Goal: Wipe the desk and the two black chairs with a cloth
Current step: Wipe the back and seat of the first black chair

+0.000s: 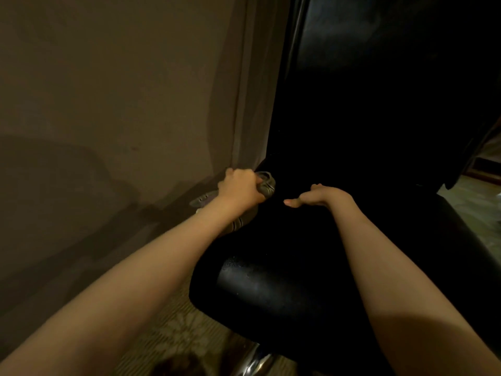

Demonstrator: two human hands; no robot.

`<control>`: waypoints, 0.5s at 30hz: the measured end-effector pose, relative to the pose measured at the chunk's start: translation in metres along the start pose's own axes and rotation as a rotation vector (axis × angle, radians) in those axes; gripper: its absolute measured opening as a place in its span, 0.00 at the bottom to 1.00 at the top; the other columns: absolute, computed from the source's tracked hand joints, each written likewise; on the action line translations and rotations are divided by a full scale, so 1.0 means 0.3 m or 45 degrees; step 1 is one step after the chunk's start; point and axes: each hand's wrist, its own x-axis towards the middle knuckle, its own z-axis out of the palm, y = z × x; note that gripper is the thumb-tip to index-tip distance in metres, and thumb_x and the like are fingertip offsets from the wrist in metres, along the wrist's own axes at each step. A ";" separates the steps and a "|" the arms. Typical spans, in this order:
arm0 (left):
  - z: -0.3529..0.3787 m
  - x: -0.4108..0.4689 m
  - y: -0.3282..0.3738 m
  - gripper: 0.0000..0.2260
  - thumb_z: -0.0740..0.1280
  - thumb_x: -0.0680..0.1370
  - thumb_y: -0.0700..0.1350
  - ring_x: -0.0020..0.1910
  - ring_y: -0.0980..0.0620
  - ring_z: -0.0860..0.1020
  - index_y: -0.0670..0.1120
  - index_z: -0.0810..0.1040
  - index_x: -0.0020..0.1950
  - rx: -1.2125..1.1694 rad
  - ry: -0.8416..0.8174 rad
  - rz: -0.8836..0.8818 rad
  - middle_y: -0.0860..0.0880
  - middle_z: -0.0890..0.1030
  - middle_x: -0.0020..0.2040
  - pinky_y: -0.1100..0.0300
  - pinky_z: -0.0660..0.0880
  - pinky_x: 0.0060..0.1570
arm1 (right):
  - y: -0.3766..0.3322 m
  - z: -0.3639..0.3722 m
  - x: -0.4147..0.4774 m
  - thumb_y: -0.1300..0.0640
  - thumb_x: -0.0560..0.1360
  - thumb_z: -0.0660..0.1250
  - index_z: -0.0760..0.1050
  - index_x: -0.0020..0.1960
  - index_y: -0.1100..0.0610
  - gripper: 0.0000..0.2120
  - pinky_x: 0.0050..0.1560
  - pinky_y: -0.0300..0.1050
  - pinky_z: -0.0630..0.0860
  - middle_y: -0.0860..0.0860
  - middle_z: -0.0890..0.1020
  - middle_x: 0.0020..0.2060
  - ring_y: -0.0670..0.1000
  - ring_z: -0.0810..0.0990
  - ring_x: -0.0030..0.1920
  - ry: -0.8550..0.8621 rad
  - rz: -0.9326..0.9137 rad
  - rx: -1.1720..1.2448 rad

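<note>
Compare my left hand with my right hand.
The left hand is fisted around the striped cloth; the right hand holds nothing. The left hand is at the left edge of the black chair; the right hand is over its seat, thumb stuck out. Both reach forward on bare arms.

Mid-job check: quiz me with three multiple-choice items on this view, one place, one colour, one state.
1. Where is the cloth? A spread on a desk; B at the chair seat's far left edge; C over the backrest's top.
2. The chair's colour? A black; B white; C red.
3. The left hand? A flat and empty; B gripping the cloth; C out of view.
Answers: 1 B, it is bunched at the seat edge near the wall; 2 A, the seat shines black; 3 B, fingers curl round it.
</note>
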 end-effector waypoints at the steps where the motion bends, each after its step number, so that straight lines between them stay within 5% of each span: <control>1: -0.010 0.017 -0.005 0.17 0.67 0.74 0.49 0.62 0.38 0.69 0.48 0.76 0.63 0.017 -0.028 -0.038 0.41 0.77 0.58 0.47 0.70 0.61 | -0.007 -0.015 -0.053 0.30 0.50 0.72 0.49 0.77 0.51 0.64 0.73 0.58 0.52 0.52 0.54 0.76 0.58 0.53 0.75 -0.002 -0.009 0.023; 8: -0.077 0.012 -0.104 0.14 0.61 0.79 0.43 0.66 0.40 0.65 0.42 0.74 0.63 0.367 0.071 -0.157 0.42 0.75 0.61 0.47 0.67 0.59 | -0.016 -0.048 -0.185 0.29 0.62 0.68 0.44 0.78 0.54 0.57 0.74 0.58 0.48 0.54 0.50 0.77 0.57 0.49 0.76 0.064 -0.033 -0.074; 12: -0.152 -0.060 -0.247 0.19 0.70 0.73 0.48 0.62 0.47 0.74 0.49 0.77 0.64 -0.297 0.101 -0.250 0.47 0.79 0.60 0.60 0.69 0.59 | -0.109 -0.108 -0.280 0.37 0.69 0.69 0.40 0.77 0.59 0.53 0.73 0.63 0.43 0.57 0.41 0.76 0.56 0.41 0.76 0.218 -0.114 -0.432; 15: -0.117 -0.125 -0.264 0.21 0.74 0.70 0.44 0.58 0.55 0.76 0.48 0.78 0.63 -0.747 0.073 -0.219 0.50 0.80 0.58 0.66 0.68 0.58 | -0.236 -0.117 -0.305 0.42 0.70 0.71 0.44 0.77 0.61 0.50 0.73 0.59 0.48 0.58 0.42 0.76 0.56 0.45 0.76 0.222 -0.287 -0.479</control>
